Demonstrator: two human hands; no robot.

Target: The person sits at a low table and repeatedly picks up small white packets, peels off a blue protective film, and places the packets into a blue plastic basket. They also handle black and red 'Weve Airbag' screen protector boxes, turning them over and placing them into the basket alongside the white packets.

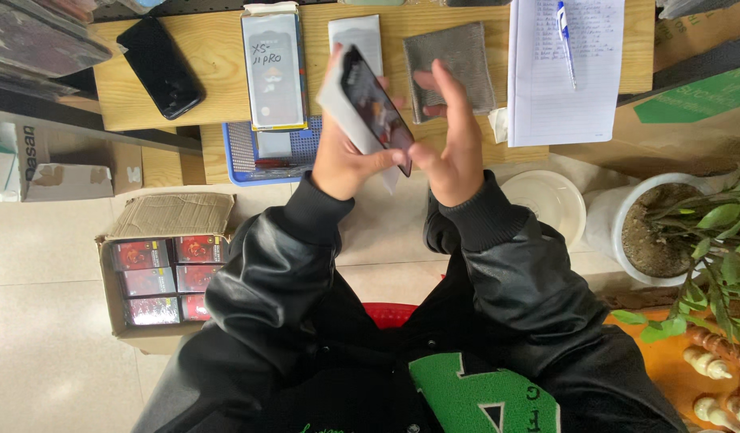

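My left hand [340,160] grips a dark smartphone [376,108] together with a white sheet or sleeve [342,108] held behind it, tilted up above the wooden table [218,64]. My right hand [454,132] touches the phone's lower right edge with thumb and fingers. Both arms are in black leather sleeves. A grey cloth [450,64] lies on the table just behind my right hand.
A second black phone [160,66] lies at the table's left. A flat screen-protector package [272,68], a white card [355,36], a blue tray [266,152], a paper sheet with a pen [564,64]. On the floor: a carton of small boxes [165,277], a white bowl [546,200], a potted plant [675,228].
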